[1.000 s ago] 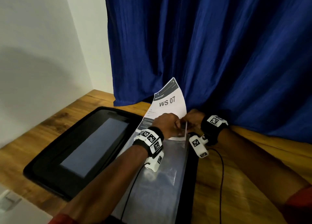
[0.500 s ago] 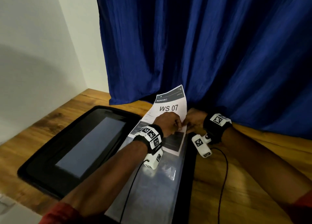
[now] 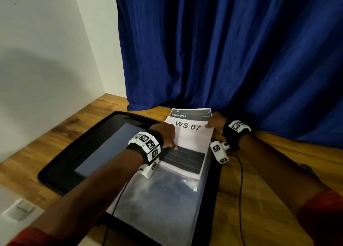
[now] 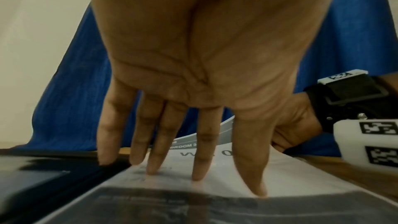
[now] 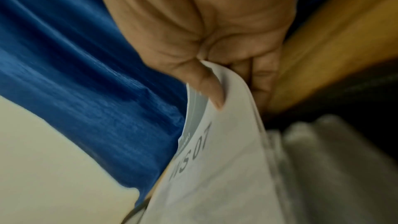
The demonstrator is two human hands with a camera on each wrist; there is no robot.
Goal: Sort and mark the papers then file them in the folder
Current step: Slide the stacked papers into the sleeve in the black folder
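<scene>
A white sheet printed "WS 07" lies partly inside a clear plastic sleeve of an open black folder on the wooden table. My left hand presses the sheet's left side with straight, spread fingers, seen against the paper in the left wrist view. My right hand pinches the sheet's far right edge between thumb and fingers; the right wrist view shows the thumb on top of the paper and the fingers under it.
A blue curtain hangs right behind the folder, touching the table. The folder's left half carries a grey panel. A white wall stands at left. Cables run from both wrist cameras across the table.
The sheet stood tilted up in both hands; now it lies flat and sits deeper in the sleeve. My left hand has flattened onto it, and my right hand has moved to its far edge.
</scene>
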